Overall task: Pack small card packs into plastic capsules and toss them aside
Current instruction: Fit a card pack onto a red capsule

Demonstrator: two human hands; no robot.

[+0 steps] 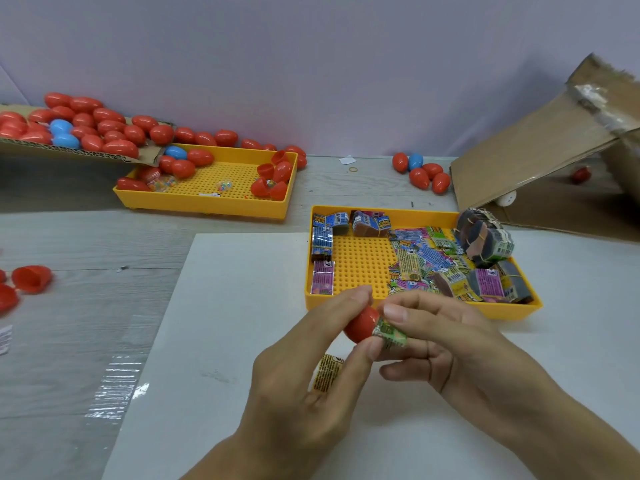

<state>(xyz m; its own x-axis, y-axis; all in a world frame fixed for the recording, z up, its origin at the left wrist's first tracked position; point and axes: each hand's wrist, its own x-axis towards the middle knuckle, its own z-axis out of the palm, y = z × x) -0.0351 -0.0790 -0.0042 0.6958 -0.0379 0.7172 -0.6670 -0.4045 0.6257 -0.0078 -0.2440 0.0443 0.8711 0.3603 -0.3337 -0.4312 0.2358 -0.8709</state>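
Red and blue capsules (86,128) spill from a cardboard flap at far left beside a yellow tray (207,202) on the tabletop (69,323), as my left hand (311,375) curls its grip around a red capsule half (362,323) over the white board (225,341). My right hand (450,344) pinches a green card pack (389,334) at the half's open mouth; its print is too blurred to read. Behind stands a second yellow tray (415,308) of card packs (426,261), some showing a "6", with a cardboard box (536,150) at right.
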